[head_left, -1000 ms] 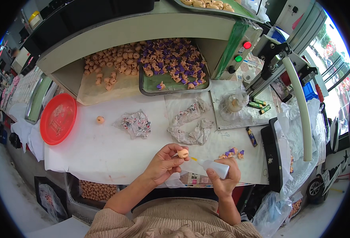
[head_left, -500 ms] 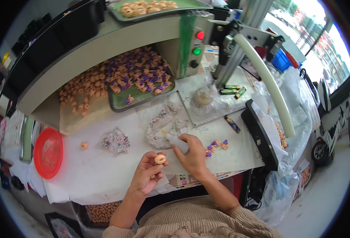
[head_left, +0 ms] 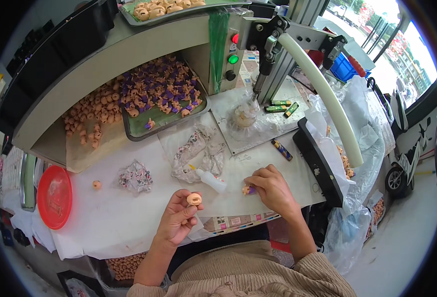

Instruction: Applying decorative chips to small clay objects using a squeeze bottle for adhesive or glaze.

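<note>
My left hand (head_left: 174, 222) is closed around a small peach doll head (head_left: 194, 199), its slotted opening facing up. Over to the right, my right hand (head_left: 276, 192) has its fingertips pinched down on a small purple-and-peach doll body (head_left: 249, 190) on the white-covered table; the palm hides whatever else lies under it. Between the hands a white squeeze bottle (head_left: 211, 181) with a yellow tip rests on its side, against a crumpled patterned plastic bag (head_left: 186, 153).
A green-lined tray (head_left: 164, 127) of purple-and-peach pieces stands under a shelf, beside a heap of peach heads (head_left: 87, 111). A red dish (head_left: 55, 198) is at left. A lever press (head_left: 322, 99) and a black bin (head_left: 322, 168) stand at right.
My right hand has let go of the squeeze bottle, which now lies on the table, and has moved right onto the purple-and-peach pieces. My left hand still holds the doll head.
</note>
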Demonstrator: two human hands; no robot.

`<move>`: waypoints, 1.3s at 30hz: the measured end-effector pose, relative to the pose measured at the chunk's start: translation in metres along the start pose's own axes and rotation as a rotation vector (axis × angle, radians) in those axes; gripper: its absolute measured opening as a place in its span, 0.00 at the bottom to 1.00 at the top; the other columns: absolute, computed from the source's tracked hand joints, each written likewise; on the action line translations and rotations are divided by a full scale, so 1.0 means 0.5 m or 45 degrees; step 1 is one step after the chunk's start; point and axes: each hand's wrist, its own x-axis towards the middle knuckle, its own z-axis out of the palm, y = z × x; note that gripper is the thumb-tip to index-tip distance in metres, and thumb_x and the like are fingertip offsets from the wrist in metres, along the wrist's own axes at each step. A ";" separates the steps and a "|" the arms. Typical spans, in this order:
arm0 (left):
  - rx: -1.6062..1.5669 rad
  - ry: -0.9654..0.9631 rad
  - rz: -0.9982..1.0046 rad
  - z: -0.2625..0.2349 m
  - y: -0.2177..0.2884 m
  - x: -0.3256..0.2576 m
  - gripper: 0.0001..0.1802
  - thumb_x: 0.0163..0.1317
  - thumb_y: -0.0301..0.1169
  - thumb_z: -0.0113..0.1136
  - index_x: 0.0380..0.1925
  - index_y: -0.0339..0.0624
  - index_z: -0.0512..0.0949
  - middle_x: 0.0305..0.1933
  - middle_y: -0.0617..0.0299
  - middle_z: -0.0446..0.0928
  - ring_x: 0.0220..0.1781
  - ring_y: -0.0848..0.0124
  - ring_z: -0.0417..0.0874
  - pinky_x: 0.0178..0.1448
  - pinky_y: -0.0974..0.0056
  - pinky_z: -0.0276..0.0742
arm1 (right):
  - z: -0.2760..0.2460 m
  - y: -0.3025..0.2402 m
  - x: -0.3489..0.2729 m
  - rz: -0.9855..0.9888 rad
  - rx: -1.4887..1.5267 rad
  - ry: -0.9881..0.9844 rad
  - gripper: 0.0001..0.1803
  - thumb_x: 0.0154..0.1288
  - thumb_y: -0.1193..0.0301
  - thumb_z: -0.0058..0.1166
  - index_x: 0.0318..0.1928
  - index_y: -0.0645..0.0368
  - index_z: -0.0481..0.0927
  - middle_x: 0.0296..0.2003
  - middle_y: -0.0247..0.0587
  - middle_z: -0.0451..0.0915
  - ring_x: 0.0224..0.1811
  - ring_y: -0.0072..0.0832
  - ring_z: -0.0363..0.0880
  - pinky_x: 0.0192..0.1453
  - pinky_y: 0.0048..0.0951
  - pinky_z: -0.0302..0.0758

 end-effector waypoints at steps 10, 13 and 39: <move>0.116 -0.078 -0.058 0.028 -0.018 0.001 0.21 0.62 0.23 0.59 0.56 0.45 0.70 0.50 0.57 0.76 0.43 0.73 0.82 0.32 0.74 0.82 | 0.032 -0.108 0.018 0.082 0.854 0.258 0.09 0.54 0.82 0.61 0.38 0.63 0.83 0.36 0.41 0.83 0.36 0.27 0.81 0.39 0.25 0.76; 0.173 -0.089 -0.061 0.028 -0.025 0.005 0.21 0.62 0.24 0.59 0.56 0.43 0.70 0.48 0.57 0.76 0.43 0.72 0.82 0.33 0.73 0.84 | 0.047 -0.149 0.017 0.005 0.882 0.295 0.09 0.54 0.82 0.62 0.38 0.63 0.84 0.35 0.41 0.83 0.34 0.25 0.82 0.38 0.23 0.77; 0.106 -0.116 0.008 0.068 0.009 -0.021 0.08 0.65 0.26 0.57 0.41 0.47 0.71 0.42 0.56 0.79 0.30 0.78 0.80 0.28 0.76 0.79 | -0.120 -0.129 0.154 -0.400 0.164 1.012 0.05 0.62 0.79 0.52 0.34 0.66 0.81 0.37 0.44 0.85 0.34 0.25 0.81 0.39 0.23 0.76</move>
